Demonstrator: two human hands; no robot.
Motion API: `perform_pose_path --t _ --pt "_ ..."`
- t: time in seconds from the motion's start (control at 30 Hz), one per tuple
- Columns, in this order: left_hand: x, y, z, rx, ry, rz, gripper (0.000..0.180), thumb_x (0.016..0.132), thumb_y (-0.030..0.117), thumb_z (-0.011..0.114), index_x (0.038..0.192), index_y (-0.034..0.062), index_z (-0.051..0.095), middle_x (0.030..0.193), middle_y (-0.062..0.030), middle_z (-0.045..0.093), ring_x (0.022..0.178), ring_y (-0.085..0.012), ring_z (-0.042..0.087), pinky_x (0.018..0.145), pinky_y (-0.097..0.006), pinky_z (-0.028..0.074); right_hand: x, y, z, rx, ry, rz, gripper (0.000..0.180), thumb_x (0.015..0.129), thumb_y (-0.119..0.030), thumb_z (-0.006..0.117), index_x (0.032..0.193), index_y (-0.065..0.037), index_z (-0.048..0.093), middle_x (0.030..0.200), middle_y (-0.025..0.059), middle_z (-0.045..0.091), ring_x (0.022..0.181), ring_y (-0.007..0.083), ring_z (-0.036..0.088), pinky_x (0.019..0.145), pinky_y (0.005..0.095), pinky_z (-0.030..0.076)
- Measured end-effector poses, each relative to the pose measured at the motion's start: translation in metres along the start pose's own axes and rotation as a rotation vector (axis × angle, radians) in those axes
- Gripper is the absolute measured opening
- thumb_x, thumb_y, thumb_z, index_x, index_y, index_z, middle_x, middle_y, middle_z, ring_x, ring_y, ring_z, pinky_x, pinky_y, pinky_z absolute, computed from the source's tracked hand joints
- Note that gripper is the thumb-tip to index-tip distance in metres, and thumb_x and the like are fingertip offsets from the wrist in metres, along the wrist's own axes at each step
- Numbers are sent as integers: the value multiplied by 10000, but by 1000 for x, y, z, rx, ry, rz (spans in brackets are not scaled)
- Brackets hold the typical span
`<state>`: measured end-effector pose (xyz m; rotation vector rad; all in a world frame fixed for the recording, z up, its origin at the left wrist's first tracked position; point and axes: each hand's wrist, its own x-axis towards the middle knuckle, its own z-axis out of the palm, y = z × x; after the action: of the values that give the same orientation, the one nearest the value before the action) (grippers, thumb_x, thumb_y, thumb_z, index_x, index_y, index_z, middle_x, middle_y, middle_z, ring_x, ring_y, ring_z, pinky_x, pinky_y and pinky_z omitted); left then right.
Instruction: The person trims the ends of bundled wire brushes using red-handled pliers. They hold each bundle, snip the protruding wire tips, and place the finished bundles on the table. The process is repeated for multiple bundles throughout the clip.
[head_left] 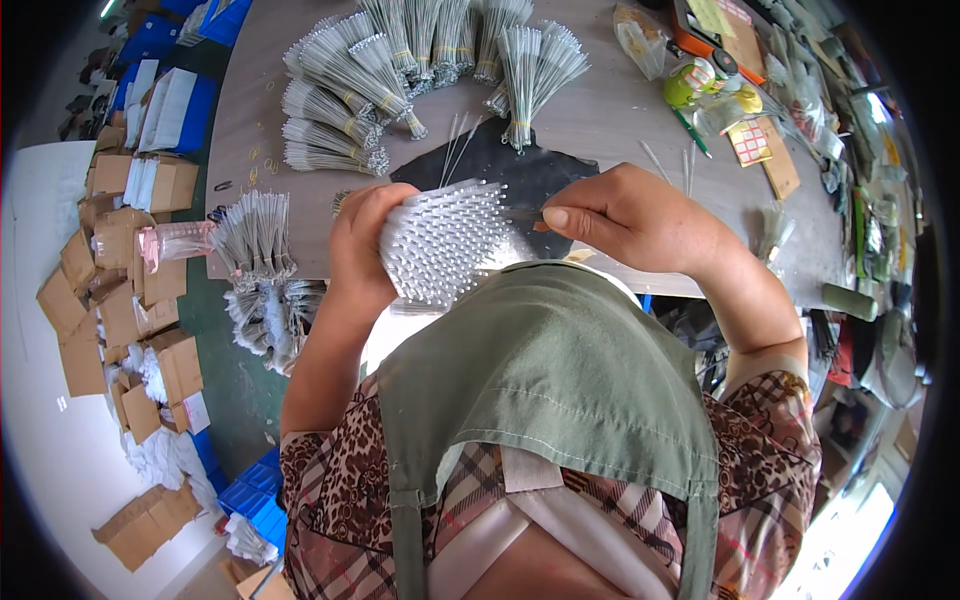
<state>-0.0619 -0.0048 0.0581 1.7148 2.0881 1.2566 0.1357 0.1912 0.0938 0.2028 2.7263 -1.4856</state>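
Observation:
My left hand (358, 240) is wrapped round a thick bundle of thin wire rods (445, 242), whose pale, rounded ends face up toward me. To its right, my right hand (635, 218) is closed in a pinch, thumb against the curled fingers. A small dark bit shows at the fingertips, but what they hold is too small to name. Both hands are above the table's near edge, by a black sheet (565, 172). A few loose thin wires (460, 145) lie on that sheet, beyond the bundle.
Several tied wire bundles (350, 70) fan across the far table (250, 110); another group (252, 235) stands at its left edge. A green pencil (692, 133), a yellow-green round item (690, 82) and a wooden strip (777, 165) lie right. Cardboard boxes (120, 310) are piled left.

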Motion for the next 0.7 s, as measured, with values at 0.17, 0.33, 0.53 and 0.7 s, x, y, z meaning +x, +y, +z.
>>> perform_pose_path --t 0.17,0.33,0.53,0.7 --pt "-2 -5 2 -6 0 -22 465 541 127 753 955 39 561 883 -107 598 833 -273 570 758 -335 442 -1 0 0 -15 22 -17 285 897 -249 521 890 18 623 736 149 616 641 265 582 592 319 449" --pt "-5 -7 3 -88 -9 -134 477 557 119 758 980 39 553 900 -116 601 837 -278 583 759 -330 450 -2 2 -4 -34 -5 -4 284 901 -248 512 898 11 627 753 136 630 660 258 591 609 310 458" --pt "-4 -10 3 -20 -25 -145 497 551 121 771 992 55 551 913 -115 607 853 -274 591 760 -325 454 -1 5 -2 4 21 9 347 895 -328 483 835 -17 626 705 175 590 679 350 568 607 405 441" --pt "-4 -12 5 -62 -16 -142 509 545 126 775 994 48 549 901 -111 610 842 -262 597 747 -321 459 2 1 -6 -23 -33 18 304 909 -263 497 900 8 634 775 141 634 684 257 595 628 314 457"
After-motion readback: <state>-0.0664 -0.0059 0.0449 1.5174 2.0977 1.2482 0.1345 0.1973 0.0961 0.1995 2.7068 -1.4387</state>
